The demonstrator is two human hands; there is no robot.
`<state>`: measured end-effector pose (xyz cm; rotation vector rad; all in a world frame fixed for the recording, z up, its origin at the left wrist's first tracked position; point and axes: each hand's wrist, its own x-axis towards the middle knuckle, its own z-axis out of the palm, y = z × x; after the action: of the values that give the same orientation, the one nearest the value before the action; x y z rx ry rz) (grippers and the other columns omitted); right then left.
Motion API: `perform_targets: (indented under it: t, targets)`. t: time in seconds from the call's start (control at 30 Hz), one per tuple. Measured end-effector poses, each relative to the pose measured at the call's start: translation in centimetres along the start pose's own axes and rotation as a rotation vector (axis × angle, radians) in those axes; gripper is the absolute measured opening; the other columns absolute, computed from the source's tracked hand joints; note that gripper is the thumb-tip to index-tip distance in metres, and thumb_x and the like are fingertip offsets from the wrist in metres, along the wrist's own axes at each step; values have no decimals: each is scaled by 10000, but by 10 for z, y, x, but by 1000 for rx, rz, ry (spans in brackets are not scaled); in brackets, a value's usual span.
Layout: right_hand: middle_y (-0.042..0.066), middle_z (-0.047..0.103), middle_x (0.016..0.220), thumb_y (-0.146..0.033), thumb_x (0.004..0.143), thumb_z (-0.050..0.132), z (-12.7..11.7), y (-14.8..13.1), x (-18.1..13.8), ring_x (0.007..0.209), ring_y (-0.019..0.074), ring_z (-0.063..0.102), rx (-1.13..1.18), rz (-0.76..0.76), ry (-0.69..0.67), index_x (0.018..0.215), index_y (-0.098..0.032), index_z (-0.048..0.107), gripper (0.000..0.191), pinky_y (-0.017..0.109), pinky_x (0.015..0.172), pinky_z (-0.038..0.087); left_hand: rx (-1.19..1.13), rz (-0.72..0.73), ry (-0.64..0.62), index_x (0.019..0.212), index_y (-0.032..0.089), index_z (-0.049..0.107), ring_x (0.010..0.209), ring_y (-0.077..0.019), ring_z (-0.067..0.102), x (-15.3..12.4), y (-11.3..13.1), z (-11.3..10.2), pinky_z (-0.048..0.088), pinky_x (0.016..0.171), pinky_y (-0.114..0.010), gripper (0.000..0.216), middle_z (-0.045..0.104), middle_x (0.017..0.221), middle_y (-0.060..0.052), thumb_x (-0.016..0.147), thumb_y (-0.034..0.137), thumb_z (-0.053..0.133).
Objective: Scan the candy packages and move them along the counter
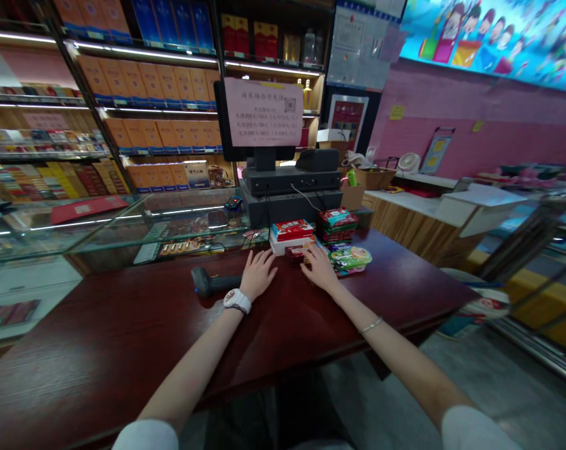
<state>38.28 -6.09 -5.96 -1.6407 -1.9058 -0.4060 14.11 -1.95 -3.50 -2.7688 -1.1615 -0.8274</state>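
My left hand (257,275), with a white watch (237,301) at the wrist, lies on the dark red table with its fingers spread and nothing in it. Just left of it is a black barcode scanner (208,284). My right hand (320,267) has its fingers stretched out over some small dark red packets (294,254); whether it presses on them I cannot tell. Behind the hands stand a red and white box (292,231) and a stack of red and green packets (336,224). Green packets (350,259) lie right of my right hand.
A cash register (292,181) with a paper sign (264,114) on its screen stands at the back of the table (124,325). To the left is a glass display counter (156,215). Shelves of orange boxes (156,81) line the wall. A bin (470,309) stands at the right.
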Motion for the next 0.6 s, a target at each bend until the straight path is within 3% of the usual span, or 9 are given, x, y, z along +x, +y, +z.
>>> perform_targets:
  t: [0.2, 0.33, 0.47, 0.53, 0.6]
  targets:
    - [152, 434, 1550, -270, 907, 542, 0, -59, 35, 1444, 284, 385, 143, -54, 2, 1364, -162, 563, 470, 511, 1193, 301, 33, -73, 42, 1338, 257, 571, 1399, -306, 447, -24, -34, -28, 178, 1244, -554, 400, 519, 1499, -87, 949, 311, 497]
    - [120, 480, 1522, -287, 921, 547, 7, -110, 61, 1431, 255, 412, 332, -125, 68, 1343, -218, 581, 429, 511, 1200, 294, 87, -112, 51, 1339, 228, 556, 1396, -300, 452, -44, -44, -34, 213, 1232, -560, 390, 513, 1502, -100, 973, 320, 456]
    - [106, 601, 1401, -304, 905, 594, 19, -160, 79, 1354, 250, 506, 622, -206, 197, 1050, -238, 691, 186, 501, 1174, 338, 137, -142, 14, 1360, 196, 523, 1375, -269, 480, -64, -44, -29, 245, 1228, -557, 402, 562, 1449, -106, 987, 310, 428]
    - [118, 631, 1355, -312, 883, 617, 25, -178, 80, 1321, 256, 534, 749, -185, 246, 866, -234, 665, 93, 489, 1147, 374, 163, -150, -16, 1346, 166, 536, 1366, -274, 489, -70, -45, -25, 254, 1228, -547, 408, 578, 1424, -126, 976, 315, 455]
    - [130, 640, 1338, -307, 855, 632, 29, -189, 77, 1296, 265, 553, 835, -140, 253, 735, -238, 591, 144, 484, 1122, 400, 178, -145, -24, 1356, 156, 534, 1367, -264, 489, -72, -46, -22, 254, 1235, -521, 419, 585, 1417, -128, 969, 300, 463]
